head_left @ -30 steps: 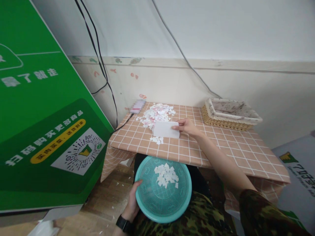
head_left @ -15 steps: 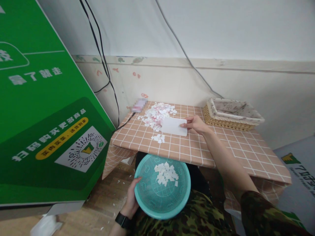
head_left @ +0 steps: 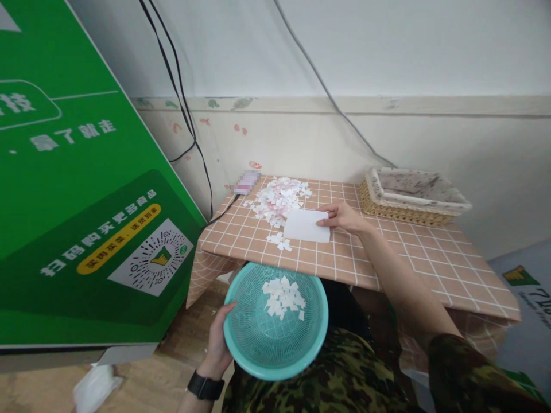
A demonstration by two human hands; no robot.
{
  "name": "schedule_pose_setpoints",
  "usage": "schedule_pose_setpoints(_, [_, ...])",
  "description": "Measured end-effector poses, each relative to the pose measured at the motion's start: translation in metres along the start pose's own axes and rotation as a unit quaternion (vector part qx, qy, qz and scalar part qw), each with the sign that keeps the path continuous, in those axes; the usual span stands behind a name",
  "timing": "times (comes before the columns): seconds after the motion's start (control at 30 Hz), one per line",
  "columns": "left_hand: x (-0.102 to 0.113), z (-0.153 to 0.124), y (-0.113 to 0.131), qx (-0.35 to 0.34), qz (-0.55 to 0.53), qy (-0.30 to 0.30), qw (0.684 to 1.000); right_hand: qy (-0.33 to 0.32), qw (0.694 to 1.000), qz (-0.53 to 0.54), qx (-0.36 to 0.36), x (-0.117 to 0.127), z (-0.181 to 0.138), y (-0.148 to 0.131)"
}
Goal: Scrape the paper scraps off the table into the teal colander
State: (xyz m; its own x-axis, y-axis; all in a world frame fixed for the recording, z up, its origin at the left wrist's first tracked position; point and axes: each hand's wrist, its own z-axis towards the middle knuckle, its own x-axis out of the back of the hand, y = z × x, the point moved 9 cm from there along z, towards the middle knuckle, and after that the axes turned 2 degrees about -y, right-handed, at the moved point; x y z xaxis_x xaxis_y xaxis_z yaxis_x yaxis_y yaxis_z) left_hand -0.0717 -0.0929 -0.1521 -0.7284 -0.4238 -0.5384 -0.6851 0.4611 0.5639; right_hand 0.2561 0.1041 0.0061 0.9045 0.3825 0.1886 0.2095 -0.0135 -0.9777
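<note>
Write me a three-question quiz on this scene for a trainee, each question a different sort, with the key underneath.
1. Multiple choice. What colour is the plastic colander that the left hand holds by its rim?
A) Pink
B) Teal
C) Yellow
2. True or false. On the checked tablecloth, the cloth-lined wicker basket stands to the right of the heap of paper scraps, as the camera sees it.
3. Fill in. Between thumb and fingers, the right hand holds a plain white, rectangular ____.

Key
1. B
2. True
3. card
</note>
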Motion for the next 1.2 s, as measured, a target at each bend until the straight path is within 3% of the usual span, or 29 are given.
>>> schedule_pose_setpoints(0.1, [-0.006, 0.000, 0.003, 0.005, -0.003, -0.021, 1.000, -0.032, 0.999, 0.006, 0.001, -0.010, 0.000, 0.001])
schedule_pose_setpoints(0.3, [-0.010, -0.002, 0.005, 0.013, 0.014, -0.034, 0.999, -0.010, 1.000, 0.015, 0.003, -0.009, 0.000, -0.001])
schedule_pose_setpoints(0.6, [-0.016, -0.008, 0.007, 0.039, 0.029, -0.042, 0.998, -0.154, 0.988, 0.014, 0.012, -0.077, -0.003, -0.001])
schedule_pose_setpoints(0.7, [-0.014, -0.007, 0.009, 0.033, 0.030, -0.040, 0.998, -0.112, 0.993, 0.033, 0.024, -0.064, 0.001, -0.002])
schedule_pose_setpoints(0.9, [-0.006, -0.001, 0.017, 0.008, 0.022, -0.020, 1.000, 0.091, 0.995, 0.036, 0.032, -0.002, 0.005, 0.001])
schedule_pose_setpoints(0.97, [-0.004, 0.001, 0.018, 0.001, 0.017, -0.016, 1.000, 0.099, 0.994, 0.030, 0.025, -0.001, 0.005, 0.001])
schedule_pose_setpoints(1.2, [0.001, 0.004, 0.019, -0.001, 0.005, -0.021, 1.000, 0.024, 0.999, 0.032, 0.023, -0.019, 0.004, -0.002])
